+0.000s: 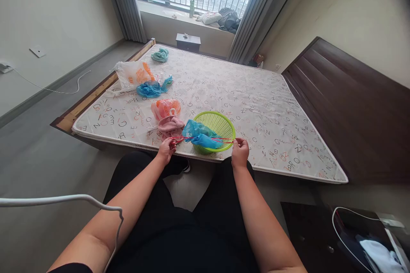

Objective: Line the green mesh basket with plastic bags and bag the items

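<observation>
A blue plastic bag [205, 136] lies across the front of a green plastic basket [228, 126] at the mattress's near edge. Red drawstrings run out from both sides of the bag. My left hand [167, 150] pinches the string's left end, close to a pink cloth [170, 124]. At the basket's right rim, my right hand [240, 152] is closed on the other end of the string. The string is stretched taut between the two hands. What the bag holds, if anything, I cannot make out. Behind the pink cloth sits a red-orange plastic bag [166, 108].
On the mattress [256, 115] farther left lie a crumpled blue bag [150, 88], a white-and-orange plastic bag [133, 74] and a teal cloth [160, 55]. The dark headboard [349, 106] rises at right. A white cable [64, 199] crosses over my left arm.
</observation>
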Motion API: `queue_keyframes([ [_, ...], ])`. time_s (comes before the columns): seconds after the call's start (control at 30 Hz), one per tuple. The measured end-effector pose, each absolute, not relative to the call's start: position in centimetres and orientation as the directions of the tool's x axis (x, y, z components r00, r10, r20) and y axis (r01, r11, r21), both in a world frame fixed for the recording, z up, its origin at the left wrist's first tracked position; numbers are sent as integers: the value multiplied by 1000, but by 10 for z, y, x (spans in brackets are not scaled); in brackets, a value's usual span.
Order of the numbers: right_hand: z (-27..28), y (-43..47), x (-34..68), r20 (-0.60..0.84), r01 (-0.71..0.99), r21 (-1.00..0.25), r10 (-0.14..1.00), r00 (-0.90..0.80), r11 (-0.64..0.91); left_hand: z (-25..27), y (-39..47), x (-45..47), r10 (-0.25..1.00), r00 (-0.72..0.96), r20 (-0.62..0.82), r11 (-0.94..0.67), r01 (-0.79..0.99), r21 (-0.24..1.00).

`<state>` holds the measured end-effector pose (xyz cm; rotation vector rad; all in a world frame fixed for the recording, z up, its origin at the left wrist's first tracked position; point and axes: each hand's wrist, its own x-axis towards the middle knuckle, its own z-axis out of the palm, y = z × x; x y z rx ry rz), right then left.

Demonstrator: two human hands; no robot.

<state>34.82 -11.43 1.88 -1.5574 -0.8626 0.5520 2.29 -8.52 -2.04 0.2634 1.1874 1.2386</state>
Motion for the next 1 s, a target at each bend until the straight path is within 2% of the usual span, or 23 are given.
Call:
queue_keyframes([
  [0.1, 33, -120, 340, 192, 191, -978, 728, 658, 85, -16, -91, 30, 859, -97, -503, 387, -522, 760],
  [0.2, 52, -122, 337, 211, 121, -977, 726, 655, 175, -10, -92, 31, 892, -51, -449, 368, -495, 787],
  [0.33, 84, -114, 356, 60, -176, -956, 746, 664, 234, 4, -87, 20, 930, 32, -365, 336, -472, 815],
  [0.43, 111, -109, 371, -21, -312, -932, 831, 555, 185, 20, -81, 15, 956, 73, -285, 289, -426, 857],
  [0.57, 141, -113, 360, 29, -288, -946, 921, 389, 152, 48, -82, 30, 972, 45, -230, 231, -352, 907],
  [0.7, 166, -123, 320, 136, -178, -967, 961, 239, 181, 82, -92, 61, 985, 164, 51, -32, -117, 993],
  [0.8, 188, -133, 291, 210, -60, -975, 974, 82, 215, 103, -93, 82, 924, 324, 201, -226, 40, 973],
  [0.9, 206, -141, 278, 272, 45, -959, 955, -115, 279, 117, -84, 91, 851, 480, 213, -318, 149, 936],
  [1.0, 205, -141, 287, 371, 138, -907, 910, -187, 398, 135, -71, 90, 842, 529, 108, -243, 192, 951],
])
